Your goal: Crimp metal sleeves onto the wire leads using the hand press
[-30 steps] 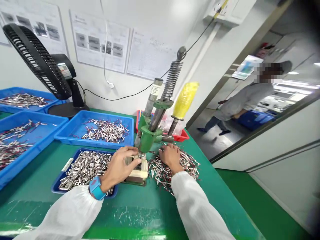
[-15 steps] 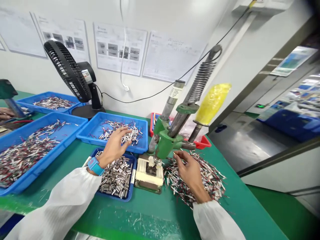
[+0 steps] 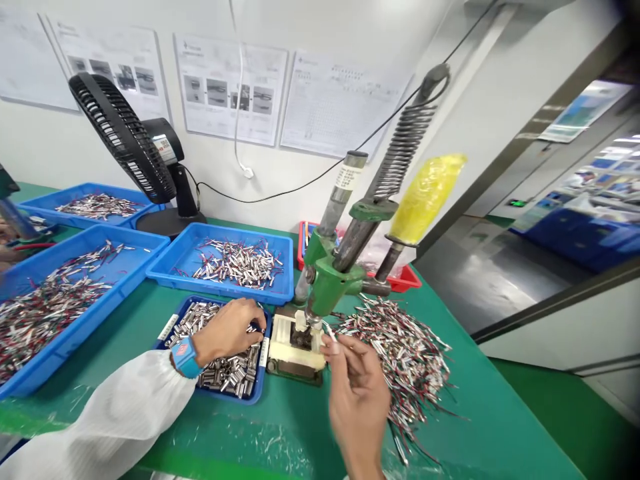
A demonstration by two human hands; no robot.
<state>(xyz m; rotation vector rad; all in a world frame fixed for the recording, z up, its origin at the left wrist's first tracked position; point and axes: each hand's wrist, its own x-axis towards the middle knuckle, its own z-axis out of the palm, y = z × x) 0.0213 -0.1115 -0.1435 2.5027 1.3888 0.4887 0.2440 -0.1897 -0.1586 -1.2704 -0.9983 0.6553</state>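
My left hand point(image 3: 230, 330), with a blue watch on the wrist, reaches into the small blue tray point(image 3: 260, 383) of metal cylinders point(image 3: 235, 373). Its fingers curl down at the tray's right side; what lies between their tips is too small to name. My right hand point(image 3: 355, 380) pinches a thin white piece point(image 3: 329, 329) between thumb and fingers, just right of the press base point(image 3: 295, 357). The green hand press point(image 3: 333, 283) with a yellow-wrapped handle point(image 3: 425, 203) stands between my hands. A pile of wired white pieces point(image 3: 405, 347) lies to the right.
Blue trays point(image 3: 225, 290) of wired pieces stand behind and at the left. A black fan point(image 3: 127, 140) is by the wall. Behind the press is a red tray point(image 3: 407, 280). Part of another person's hand point(image 3: 7, 243) shows at the far left.
My left hand has moved down from above the rear blue tray into the small tray. My right hand has left the pile and come near the press base, a white piece now in its fingers.
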